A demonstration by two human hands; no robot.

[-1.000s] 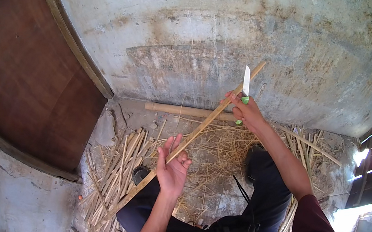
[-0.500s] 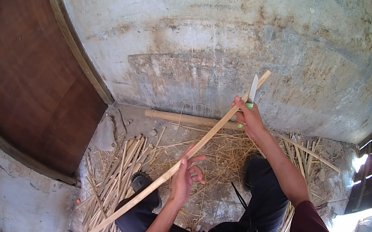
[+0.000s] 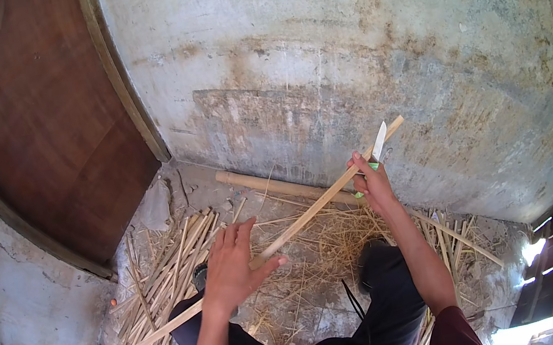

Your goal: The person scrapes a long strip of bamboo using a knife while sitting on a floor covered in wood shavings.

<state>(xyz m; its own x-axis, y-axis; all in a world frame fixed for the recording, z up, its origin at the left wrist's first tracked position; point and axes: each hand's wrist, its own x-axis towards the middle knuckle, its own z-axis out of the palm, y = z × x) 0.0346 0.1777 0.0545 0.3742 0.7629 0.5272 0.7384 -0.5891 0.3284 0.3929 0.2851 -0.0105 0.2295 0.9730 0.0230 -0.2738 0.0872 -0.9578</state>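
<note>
A long pale bamboo strip [image 3: 315, 209] slants across my lap, its far end up at the right and its near end low at the left. My right hand [image 3: 374, 185] is closed round the strip's upper part and also holds a knife [image 3: 380, 143]. The knife's blade points up beside the strip, and bits of its green handle show at my fingers. Over the strip's lower half lies my left hand [image 3: 232, 269], back upward, fingers stretched and thumb apart. It covers part of the strip; whether the palm touches it I cannot tell.
A heap of split bamboo strips [image 3: 178, 262] lies on the floor at the left, more strips [image 3: 456, 237] at the right. Fine shavings [image 3: 338, 235] cover the floor between my feet. A thick bamboo pole [image 3: 279, 185] rests along the stained wall [image 3: 315, 56]. A brown door [image 3: 49, 123] stands at the left.
My left hand has let go of the strip, turned palm down and shifted left with its fingers spread. My right hand keeps its hold, slightly lower in view.
</note>
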